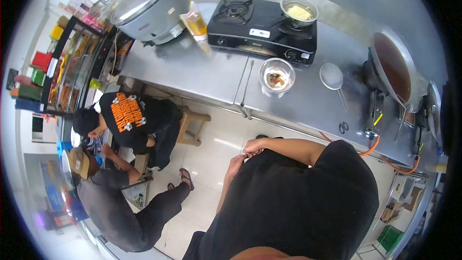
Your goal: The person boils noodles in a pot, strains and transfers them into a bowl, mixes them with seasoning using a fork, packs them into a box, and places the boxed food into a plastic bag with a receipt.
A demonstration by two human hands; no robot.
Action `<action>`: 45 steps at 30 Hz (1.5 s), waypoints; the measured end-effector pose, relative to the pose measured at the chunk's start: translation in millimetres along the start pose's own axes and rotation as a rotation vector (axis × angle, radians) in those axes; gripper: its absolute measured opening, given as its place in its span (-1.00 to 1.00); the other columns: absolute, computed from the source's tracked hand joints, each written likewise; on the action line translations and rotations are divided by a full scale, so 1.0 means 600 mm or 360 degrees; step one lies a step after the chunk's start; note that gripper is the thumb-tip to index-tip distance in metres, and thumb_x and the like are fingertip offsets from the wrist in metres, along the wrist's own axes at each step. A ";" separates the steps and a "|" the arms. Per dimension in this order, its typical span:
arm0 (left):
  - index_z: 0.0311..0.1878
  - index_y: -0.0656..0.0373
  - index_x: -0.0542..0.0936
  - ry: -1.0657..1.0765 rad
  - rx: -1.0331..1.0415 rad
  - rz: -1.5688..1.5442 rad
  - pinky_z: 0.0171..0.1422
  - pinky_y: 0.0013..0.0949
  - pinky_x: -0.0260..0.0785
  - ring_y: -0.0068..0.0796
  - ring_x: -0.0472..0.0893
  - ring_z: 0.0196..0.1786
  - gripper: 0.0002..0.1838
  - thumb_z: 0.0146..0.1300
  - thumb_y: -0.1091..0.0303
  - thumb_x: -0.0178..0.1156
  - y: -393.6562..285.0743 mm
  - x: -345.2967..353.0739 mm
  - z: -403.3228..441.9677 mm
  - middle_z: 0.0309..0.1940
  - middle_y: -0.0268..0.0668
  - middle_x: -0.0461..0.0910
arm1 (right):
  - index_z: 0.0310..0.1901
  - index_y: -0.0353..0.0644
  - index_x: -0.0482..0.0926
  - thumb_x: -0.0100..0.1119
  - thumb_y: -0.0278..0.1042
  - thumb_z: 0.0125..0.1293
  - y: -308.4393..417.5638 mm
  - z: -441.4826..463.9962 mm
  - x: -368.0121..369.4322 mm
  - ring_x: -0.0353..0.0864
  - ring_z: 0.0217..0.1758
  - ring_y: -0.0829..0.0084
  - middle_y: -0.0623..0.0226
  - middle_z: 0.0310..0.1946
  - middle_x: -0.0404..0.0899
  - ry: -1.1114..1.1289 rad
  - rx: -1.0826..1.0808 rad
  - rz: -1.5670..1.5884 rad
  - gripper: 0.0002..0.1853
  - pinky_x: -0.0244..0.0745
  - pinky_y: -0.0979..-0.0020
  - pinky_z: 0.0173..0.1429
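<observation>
My left hand (234,166) and my right hand (253,148) meet in front of my black shirt, below the counter's front edge. The fingers of both are closed and pressed together. Whatever they pinch is too small to make out. On the counter beyond them stands a steel bowl (265,78) with white, brown and reddish contents. Behind it, a small pan (315,7) holding pale yellow noodles in liquid sits on the right burner of a black gas stove (231,31). To the bowl's right lies a wire strainer (331,76).
Scissors (343,127) lie near the counter edge, close to a large wok (414,74) of reddish-brown liquid. A big rice cooker (149,12) and a yellow packet (196,21) stand left of the stove. Two people work at left, near a plastic stool (195,123). An orange hose (373,147) hangs at right.
</observation>
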State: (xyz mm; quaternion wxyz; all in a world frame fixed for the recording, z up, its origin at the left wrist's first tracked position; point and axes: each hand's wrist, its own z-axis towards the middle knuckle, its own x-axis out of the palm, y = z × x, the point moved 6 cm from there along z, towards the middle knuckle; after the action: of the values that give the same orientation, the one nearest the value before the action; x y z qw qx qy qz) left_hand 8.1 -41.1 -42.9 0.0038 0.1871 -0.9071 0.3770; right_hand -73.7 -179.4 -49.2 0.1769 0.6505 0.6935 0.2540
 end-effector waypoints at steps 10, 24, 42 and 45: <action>0.08 0.22 0.74 -0.0015 0.0083 0.0205 -0.41 -0.57 0.08 -0.78 0.27 -0.50 -0.66 0.52 0.17 0.18 -0.132 0.134 0.099 -0.53 -0.60 0.46 | -0.27 -0.13 0.72 0.29 -0.23 0.16 0.009 -0.125 -0.208 0.70 -0.23 -0.01 0.13 -0.38 0.69 -0.0887 -0.0875 -0.0618 -0.81 0.56 0.00 -0.13; -0.07 0.17 0.70 -0.0379 -0.0416 -0.0364 -0.45 -0.43 0.08 -0.65 0.24 -0.59 -0.66 0.46 0.05 0.27 -0.061 0.132 0.140 -0.63 -0.55 0.36 | 0.11 -0.32 0.63 0.20 -0.51 0.25 0.161 -0.262 -0.396 0.56 0.20 0.09 0.09 0.15 0.56 -0.1869 -0.1099 -0.1418 -0.63 0.62 0.13 0.14; 0.11 0.27 0.66 -0.0400 -0.0336 -0.0538 -0.48 -0.48 0.06 -0.69 0.23 -0.58 -0.55 0.56 0.03 0.13 -0.005 0.116 0.174 -0.61 -0.54 0.32 | -0.17 -0.27 0.59 0.20 -0.37 0.26 0.231 -0.251 -0.441 0.68 -0.16 0.18 0.17 -0.27 0.59 -0.1591 -0.1535 -0.1865 -0.82 0.68 0.17 -0.19; 0.15 0.28 0.64 -0.0399 -0.0350 -0.0564 -0.43 -0.49 0.14 -0.68 0.28 -0.54 -0.55 0.56 0.04 0.12 0.006 0.114 0.186 -0.56 -0.52 0.38 | -0.08 -0.25 0.56 0.22 -0.39 0.29 0.294 -0.416 -0.470 0.67 -0.16 0.18 0.18 -0.24 0.58 -0.1897 -0.1767 -0.1475 -0.79 0.67 0.16 -0.15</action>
State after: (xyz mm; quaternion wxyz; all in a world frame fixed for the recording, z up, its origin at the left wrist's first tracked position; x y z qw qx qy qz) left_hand -41.5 -138.4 -115.0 -0.0223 0.3872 -0.8891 0.2433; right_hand -48.4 -485.3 231.3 0.8719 0.1546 0.4581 0.0776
